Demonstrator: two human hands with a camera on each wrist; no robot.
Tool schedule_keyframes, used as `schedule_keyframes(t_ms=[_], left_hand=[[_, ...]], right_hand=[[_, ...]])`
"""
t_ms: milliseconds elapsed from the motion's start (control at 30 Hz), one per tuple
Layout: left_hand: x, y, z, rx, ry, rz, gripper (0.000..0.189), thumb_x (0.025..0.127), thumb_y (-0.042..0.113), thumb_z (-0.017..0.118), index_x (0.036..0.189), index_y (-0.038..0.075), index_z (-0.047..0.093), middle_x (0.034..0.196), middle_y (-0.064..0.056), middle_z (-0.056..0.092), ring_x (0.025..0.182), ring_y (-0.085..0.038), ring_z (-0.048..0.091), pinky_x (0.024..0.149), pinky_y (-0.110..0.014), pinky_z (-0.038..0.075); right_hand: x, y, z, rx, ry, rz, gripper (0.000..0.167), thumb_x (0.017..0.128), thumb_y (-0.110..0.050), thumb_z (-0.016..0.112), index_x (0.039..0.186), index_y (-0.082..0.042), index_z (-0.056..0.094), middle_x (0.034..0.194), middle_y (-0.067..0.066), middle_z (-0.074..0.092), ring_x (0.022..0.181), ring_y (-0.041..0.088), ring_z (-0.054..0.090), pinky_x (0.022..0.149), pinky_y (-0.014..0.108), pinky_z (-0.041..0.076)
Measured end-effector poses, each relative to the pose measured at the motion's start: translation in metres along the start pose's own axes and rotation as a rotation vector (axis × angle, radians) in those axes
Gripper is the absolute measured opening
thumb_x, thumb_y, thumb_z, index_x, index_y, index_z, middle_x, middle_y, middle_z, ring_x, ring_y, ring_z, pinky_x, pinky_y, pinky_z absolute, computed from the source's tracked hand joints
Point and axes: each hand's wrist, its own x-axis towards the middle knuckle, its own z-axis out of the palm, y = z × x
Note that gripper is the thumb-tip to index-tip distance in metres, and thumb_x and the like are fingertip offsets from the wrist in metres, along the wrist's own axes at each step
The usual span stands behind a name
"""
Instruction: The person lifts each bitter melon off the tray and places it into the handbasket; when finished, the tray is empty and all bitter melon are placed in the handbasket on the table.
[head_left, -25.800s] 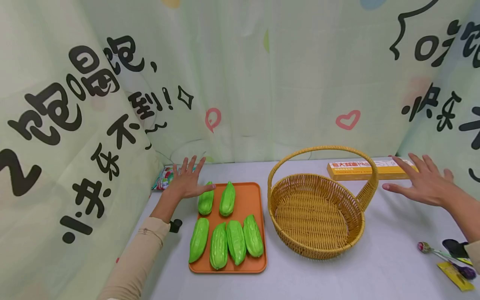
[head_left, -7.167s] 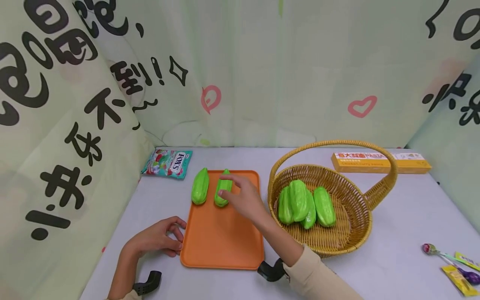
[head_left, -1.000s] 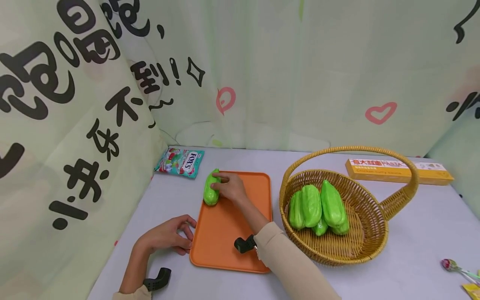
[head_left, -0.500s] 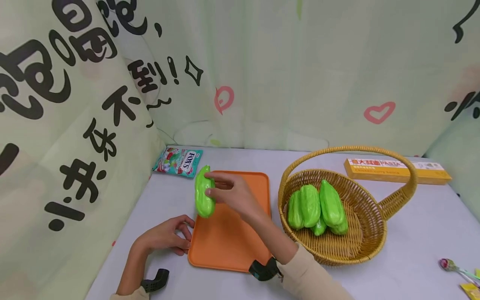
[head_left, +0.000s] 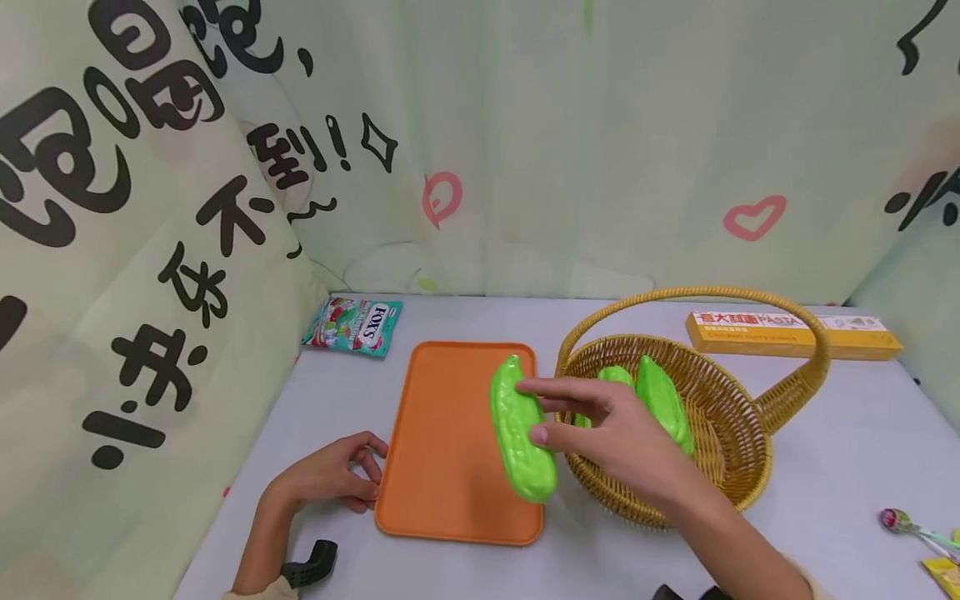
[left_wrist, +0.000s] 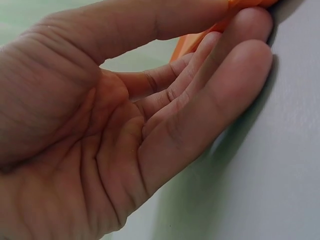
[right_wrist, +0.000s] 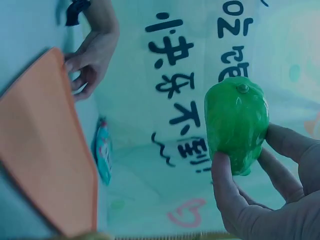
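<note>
My right hand (head_left: 615, 421) holds a glossy, ridged green bitter melon (head_left: 517, 433) between thumb and fingers, tilted above the right part of the orange tray (head_left: 450, 450). In the right wrist view the bitter melon (right_wrist: 236, 120) shows its blunt end and small nub, with the fingers on both sides. My left hand (head_left: 330, 475) rests at the tray's left edge. In the left wrist view thumb and fingertips of the left hand (left_wrist: 150, 95) meet the tray's rim (left_wrist: 187, 45). Several more bitter melons (head_left: 663, 400) lie in the wicker basket (head_left: 723, 450), partly hidden behind my right hand.
The basket's tall handle (head_left: 697, 292) arches over it. Behind stands a yellow pasta box (head_left: 795, 336). A blue-green FOX'S candy bag (head_left: 354, 325) lies at the back left. At the right edge are a lollipop (head_left: 896, 522) and a yellow packet (head_left: 943, 572).
My right hand has picked the last bitter melon off the tray's far left corner and carried it right, towards the basket. My left hand stays at the tray's edge.
</note>
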Motion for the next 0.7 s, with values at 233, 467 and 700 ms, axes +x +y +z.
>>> schedule_keyframes(t_ms=[233,467,700], left_hand=[[0.001,-0.002,-0.001,-0.019,-0.007,-0.004,0.049,0.083,0.005,0.076,0.123,-0.002,0.050,0.093,-0.016,0.059,0.071,-0.029,0.066,0.066,-0.042,0.059],[0.002,-0.002,-0.002,-0.026,-0.009,-0.006,0.051,0.083,0.006,0.078,0.124,-0.001,0.049,0.093,-0.016,0.059,0.071,-0.029,0.066,0.066,-0.042,0.059],[0.000,-0.002,-0.001,-0.025,-0.004,-0.012,0.050,0.082,0.006,0.077,0.124,-0.001,0.050,0.092,-0.016,0.060,0.071,-0.029,0.066,0.066,-0.042,0.059]], right_hand=[[-0.033,0.017,-0.044,-0.117,0.081,-0.001,0.038,0.089,-0.022,0.076,0.127,-0.022,0.068,0.129,0.001,0.063,0.113,0.020,0.061,0.081,0.032,0.055],[-0.036,0.035,-0.086,-0.212,0.156,0.036,0.044,0.092,-0.024,0.072,0.134,-0.014,0.062,0.130,0.010,0.061,0.104,0.018,0.064,0.079,0.033,0.057],[-0.015,0.060,-0.113,-0.222,0.159,0.115,0.054,0.093,-0.034,0.070,0.139,-0.010,0.056,0.133,0.015,0.058,0.107,0.019,0.062,0.080,0.037,0.057]])
